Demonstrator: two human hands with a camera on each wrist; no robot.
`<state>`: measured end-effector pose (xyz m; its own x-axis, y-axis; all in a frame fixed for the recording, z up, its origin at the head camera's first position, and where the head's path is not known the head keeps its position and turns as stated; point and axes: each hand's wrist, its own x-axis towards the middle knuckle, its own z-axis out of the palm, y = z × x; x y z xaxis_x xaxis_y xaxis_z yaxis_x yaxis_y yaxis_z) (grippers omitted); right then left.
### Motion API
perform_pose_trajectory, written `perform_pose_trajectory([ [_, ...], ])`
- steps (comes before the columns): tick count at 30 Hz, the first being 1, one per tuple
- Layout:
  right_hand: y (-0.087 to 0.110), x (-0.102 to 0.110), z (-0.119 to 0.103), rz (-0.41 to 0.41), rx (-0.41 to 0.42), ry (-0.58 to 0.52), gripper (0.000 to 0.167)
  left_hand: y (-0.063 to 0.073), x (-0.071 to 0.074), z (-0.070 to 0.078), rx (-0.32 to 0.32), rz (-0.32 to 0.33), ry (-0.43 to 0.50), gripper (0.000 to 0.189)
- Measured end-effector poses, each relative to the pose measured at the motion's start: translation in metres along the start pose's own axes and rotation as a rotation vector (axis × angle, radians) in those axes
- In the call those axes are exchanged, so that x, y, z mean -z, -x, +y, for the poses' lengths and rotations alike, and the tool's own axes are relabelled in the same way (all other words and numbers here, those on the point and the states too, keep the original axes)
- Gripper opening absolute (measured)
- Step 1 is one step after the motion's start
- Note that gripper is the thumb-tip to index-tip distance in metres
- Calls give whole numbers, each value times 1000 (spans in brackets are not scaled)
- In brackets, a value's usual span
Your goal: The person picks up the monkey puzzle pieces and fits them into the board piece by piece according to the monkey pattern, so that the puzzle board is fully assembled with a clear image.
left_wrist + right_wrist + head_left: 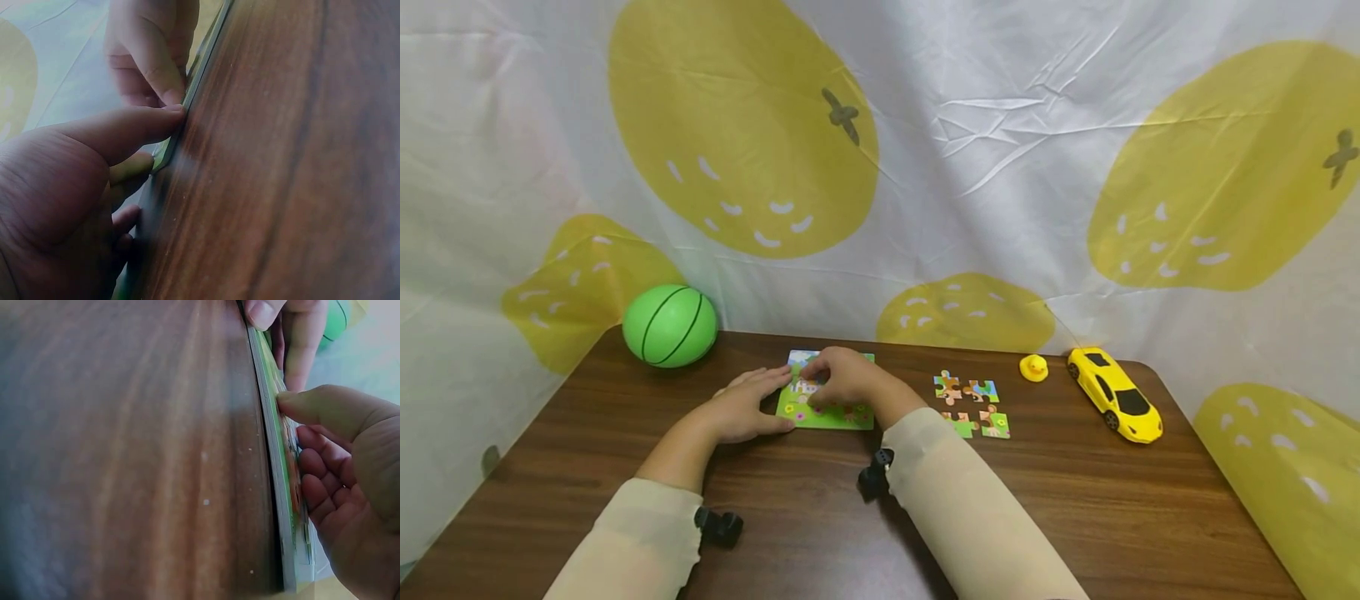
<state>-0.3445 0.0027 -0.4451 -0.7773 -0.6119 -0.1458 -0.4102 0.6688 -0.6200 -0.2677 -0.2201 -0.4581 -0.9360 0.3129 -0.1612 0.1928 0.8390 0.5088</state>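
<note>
A colourful jigsaw puzzle board [827, 421] with a green picture of flowers lies flat on the wooden table. My left hand [748, 406] is at the board's left side, fingers stretched along that edge and the thumb [150, 124] at its front corner. From the right, my right hand [850, 383] reaches over the board. Its bent fingers and thumb [312, 406] are down on the picture, around a puzzle piece [806, 387] that they partly hide. Several loose puzzle pieces [995, 422] lie to the right of the board.
A green ball [670, 326] stands at the table's back left. Farther right are a small yellow rubber duck [1033, 367] and a yellow toy car [1116, 396]. A white curtain [985, 208] with yellow fruit prints hangs behind the wooden table [805, 517].
</note>
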Motion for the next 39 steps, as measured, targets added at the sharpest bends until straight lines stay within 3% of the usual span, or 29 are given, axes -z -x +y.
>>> perform_pose_trajectory([
  [9,-2,-2,1,5,20,108,45,0,-2,0,-9,15,-3,91],
  [39,-6,0,-1,-39,-8,146,47,-1,-1,0,-5,17,4,91],
])
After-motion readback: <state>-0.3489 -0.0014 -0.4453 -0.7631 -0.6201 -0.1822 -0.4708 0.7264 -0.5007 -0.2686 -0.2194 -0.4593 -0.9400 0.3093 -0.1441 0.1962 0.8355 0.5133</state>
